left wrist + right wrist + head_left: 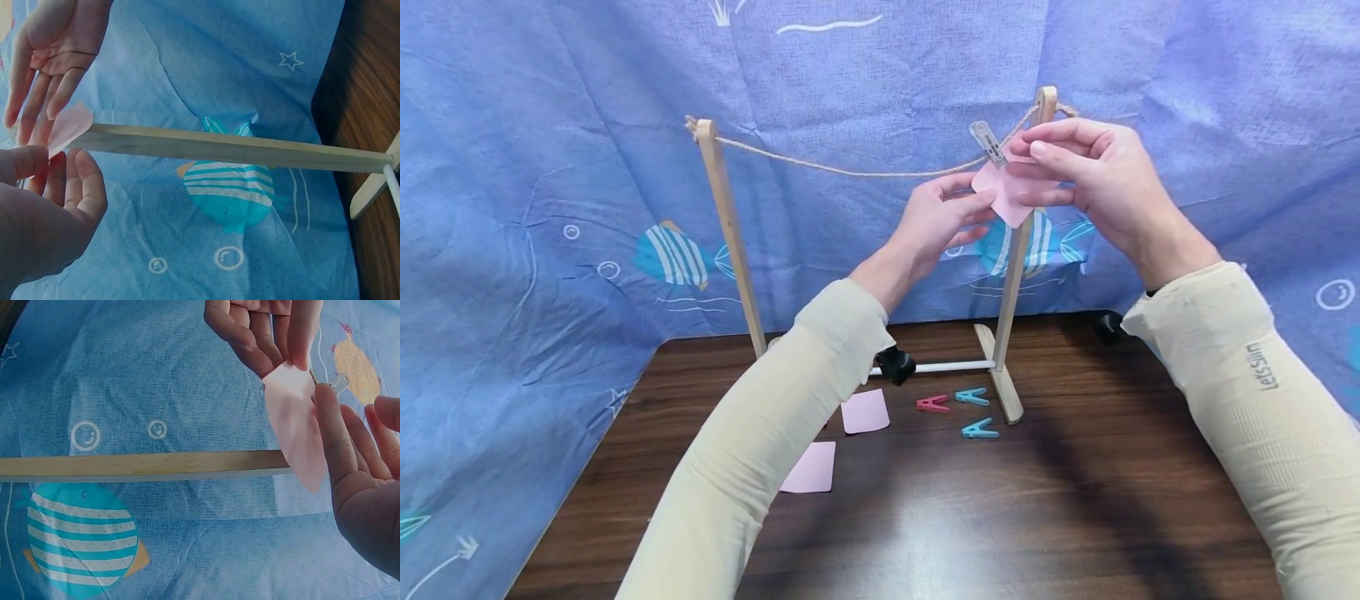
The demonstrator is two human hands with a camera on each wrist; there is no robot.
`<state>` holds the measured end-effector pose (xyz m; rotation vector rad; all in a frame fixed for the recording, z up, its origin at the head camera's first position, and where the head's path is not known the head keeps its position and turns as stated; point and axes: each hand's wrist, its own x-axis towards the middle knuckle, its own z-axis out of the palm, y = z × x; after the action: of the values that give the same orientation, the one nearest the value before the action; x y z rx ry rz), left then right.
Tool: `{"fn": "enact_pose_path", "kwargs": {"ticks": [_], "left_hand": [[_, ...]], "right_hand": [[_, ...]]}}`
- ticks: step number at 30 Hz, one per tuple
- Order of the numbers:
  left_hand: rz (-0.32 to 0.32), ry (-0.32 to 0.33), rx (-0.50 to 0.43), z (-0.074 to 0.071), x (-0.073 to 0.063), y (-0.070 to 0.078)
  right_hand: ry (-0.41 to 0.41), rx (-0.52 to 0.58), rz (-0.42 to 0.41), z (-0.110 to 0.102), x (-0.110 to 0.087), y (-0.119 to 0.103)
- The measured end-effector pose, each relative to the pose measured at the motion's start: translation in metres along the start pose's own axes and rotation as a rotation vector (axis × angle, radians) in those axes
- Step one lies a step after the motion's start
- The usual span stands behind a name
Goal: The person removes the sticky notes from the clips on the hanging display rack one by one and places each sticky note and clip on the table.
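A pink square of paper (pixel 1006 196) hangs at the rope (pixel 850 172), close to the right post. A grey clothespin (pixel 987 143) sits over the rope at the paper's top. My left hand (pixel 936 218) pinches the paper's left side between thumb and fingers. In the left wrist view, that thumb lies against the paper (pixel 72 127). My right hand (pixel 1101 171) is at the paper's right side, its fingers loosely extended and touching or very near it. The right wrist view shows the paper (pixel 294 425) bent, beside the right hand's (pixel 362 469) fingers.
Two wooden posts (pixel 730 225) carry the rope, joined below by a white bar (pixel 955 367). On the dark wooden table (pixel 1000 517) lie a red clothespin (pixel 932 404), two blue clothespins (pixel 980 429) and pink papers (pixel 865 412). A blue fish-print cloth (pixel 850 83) hangs behind.
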<state>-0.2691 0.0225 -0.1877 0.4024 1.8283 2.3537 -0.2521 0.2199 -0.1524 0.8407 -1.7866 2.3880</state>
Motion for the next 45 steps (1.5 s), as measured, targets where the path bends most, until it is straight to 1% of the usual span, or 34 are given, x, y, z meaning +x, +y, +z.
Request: {"fn": "enact_pose_path", "kwargs": {"ticks": [4,10,14,19,23,30,36,45], "left_hand": [[0.005,0.036,0.0,-0.002,0.001,0.001],[0.021,0.1,0.071,-0.012,0.003,0.002],[0.037,0.115,0.114,-0.018,0.003,0.003],[0.039,0.108,0.162,-0.023,0.002,0.007],[0.039,0.107,0.194,-0.025,0.002,0.01],[0.045,0.114,0.27,-0.027,0.001,0.011],[0.07,0.102,0.288,-0.027,0.0,0.011],[0.098,0.091,0.301,-0.029,-0.002,0.008]], "right_hand": [[-0.01,0.001,-0.004,0.001,0.001,-0.001],[-0.013,-0.041,-0.007,0.004,0.002,-0.004],[-0.03,-0.08,0.001,0.006,0.002,-0.004],[-0.043,-0.095,0.01,0.012,0.005,-0.004],[-0.048,-0.126,0.019,0.016,0.008,-0.006],[-0.073,-0.176,0.051,0.021,0.013,-0.005],[-0.078,-0.243,0.076,0.024,0.016,-0.005],[-0.092,-0.327,0.085,0.023,0.016,-0.003]]}}
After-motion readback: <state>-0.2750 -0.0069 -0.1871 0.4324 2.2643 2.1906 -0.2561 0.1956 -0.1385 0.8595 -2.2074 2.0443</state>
